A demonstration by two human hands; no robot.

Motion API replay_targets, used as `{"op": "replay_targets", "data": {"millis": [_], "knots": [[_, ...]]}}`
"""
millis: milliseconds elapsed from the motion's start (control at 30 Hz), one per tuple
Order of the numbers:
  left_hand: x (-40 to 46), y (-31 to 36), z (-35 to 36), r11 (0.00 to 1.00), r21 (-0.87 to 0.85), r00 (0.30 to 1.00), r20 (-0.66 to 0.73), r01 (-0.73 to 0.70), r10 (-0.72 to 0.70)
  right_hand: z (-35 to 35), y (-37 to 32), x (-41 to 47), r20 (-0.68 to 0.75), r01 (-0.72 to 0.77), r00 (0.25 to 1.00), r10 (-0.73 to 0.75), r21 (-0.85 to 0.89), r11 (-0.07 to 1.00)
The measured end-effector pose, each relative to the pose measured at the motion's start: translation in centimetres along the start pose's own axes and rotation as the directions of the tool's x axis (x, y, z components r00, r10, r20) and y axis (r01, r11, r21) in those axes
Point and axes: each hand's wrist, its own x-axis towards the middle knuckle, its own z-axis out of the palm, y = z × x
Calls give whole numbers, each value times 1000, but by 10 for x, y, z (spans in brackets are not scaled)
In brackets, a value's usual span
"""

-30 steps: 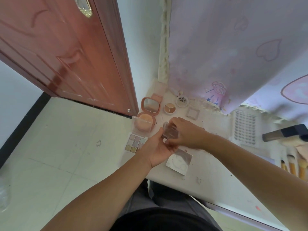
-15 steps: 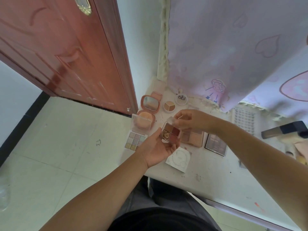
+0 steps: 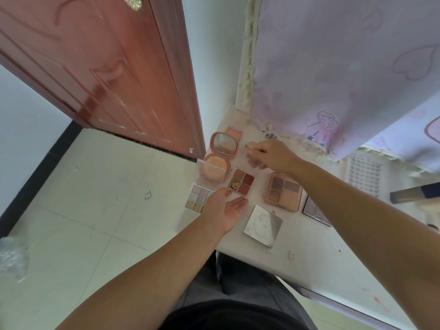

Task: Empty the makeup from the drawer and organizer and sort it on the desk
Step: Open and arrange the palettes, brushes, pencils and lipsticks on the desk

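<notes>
head view: a white desk (image 3: 309,265), scuffed and flecked with stains, sits in a corner between a reddish-brown door (image 3: 100,67) and a pale curtain (image 3: 345,67) printed with hearts and a cartoon figure. pale floor tiles (image 3: 95,198) lie beside it (a dark skirting strip runs along the far wall). the four-pan palette (image 3: 242,181) lies open on the desk, between an open pink compact (image 3: 217,160) and a peach palette (image 3: 283,191). the left hand (image 3: 223,208) rests just below it, fingers straight and together, holding nothing. the right hand (image 3: 269,154) reaches toward the back, its fingers pinching a small clear lid (image 3: 249,146). a pastel nine-pan palette (image 3: 199,198) and a silver square case (image 3: 263,226) lie near the front edge.
</notes>
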Motion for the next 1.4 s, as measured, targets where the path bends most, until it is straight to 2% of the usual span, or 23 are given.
{"op": "replay_targets", "data": {"millis": [233, 333, 600, 700, 767, 833, 900, 967, 1033, 1133, 1200, 1267, 1300, 1400], "knots": [[-4, 2, 3, 999, 38, 1000, -13, 0, 0, 1, 2, 7, 13, 5, 1000, -3, -125, 992], [-3, 2, 2, 996, 89, 1000, -21, -7, 8, -4, 2, 1, -59, 6, 998, -20, -227, 974], [-7, 0, -10, 945, 328, 1000, -13, -13, 18, -5, 28, -61, -202, -22, 979, -34, -266, 964], [-7, -7, -16, 899, 439, 1000, -3, 3, -1, 14, 37, -96, -128, -7, 991, -40, -342, 940], [-7, -12, -18, 869, 494, 1000, 7, 3, -7, 34, 43, -117, -32, 33, 998, -54, -453, 891], [-9, -18, -17, 846, 533, 1000, 21, -5, -8, 55, 53, -130, 44, 92, 996, -83, -610, 787], [-10, -22, -17, 826, 563, 999, 38, -34, 15, 74, 60, -136, 43, 94, 995, -90, -702, 706], [-10, -26, -19, 808, 585, 998, 56, -64, 38, 89, 66, -136, -16, 65, 993, -113, -731, 679], [-8, -28, -21, 803, 590, 996, 76, -87, 52, 98, 69, -134, -79, 45, 986, -144, -716, 697], [-11, -26, -26, 775, 627, 996, 77, -83, 45, 98, 67, -135, -171, 81, 965, -199, -528, 845], [-17, -23, -31, 780, 625, 988, 111, 14, -106, 90, 55, -140, -204, 107, 962, -180, -326, 939], [-25, -22, -36, 810, 565, 924, 207, 156, -322, 81, 40, -146, -183, 111, 973, -144, -180, 977], [-27, -21, -38, 824, 532, 887, 262, 195, -380, 77, 33, -149, -170, 115, 976, -138, -137, 984], [-32, -20, -43, 843, 512, 856, 349, 168, -382, 72, 24, -151, -108, 112, 986, -128, -144, 983]]}}
